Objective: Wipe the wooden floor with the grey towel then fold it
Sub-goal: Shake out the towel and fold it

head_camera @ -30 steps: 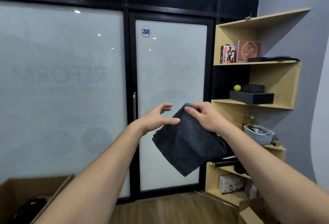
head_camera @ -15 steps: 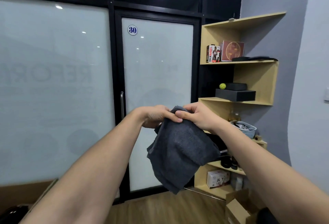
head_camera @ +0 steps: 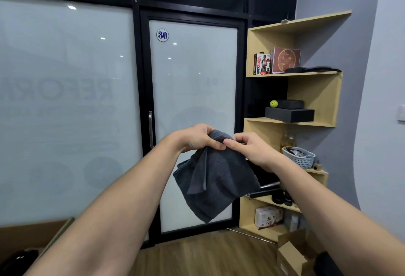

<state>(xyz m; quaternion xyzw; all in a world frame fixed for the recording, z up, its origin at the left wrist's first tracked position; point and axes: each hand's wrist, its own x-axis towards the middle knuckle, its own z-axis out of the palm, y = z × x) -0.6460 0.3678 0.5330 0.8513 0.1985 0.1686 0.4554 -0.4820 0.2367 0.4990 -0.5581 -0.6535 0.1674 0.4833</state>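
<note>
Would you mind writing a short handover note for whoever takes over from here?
Left hand: grips the top edge of the grey towel.
Right hand: pinches the same top edge, right beside the left hand.
Towel: held up in the air at chest height in front of the glass door, hanging loose in uneven layers, well clear of the wooden floor.
Done: cannot tell from this view whether the floor has been wiped.
Left: if wiped, square up the layers and finish the fold; if not, wipe first.

left hand (head_camera: 197, 138): I closed it from open onto the towel's top edge
towel (head_camera: 215, 179): now bunched, a fold hanging at 6 o'clock
</note>
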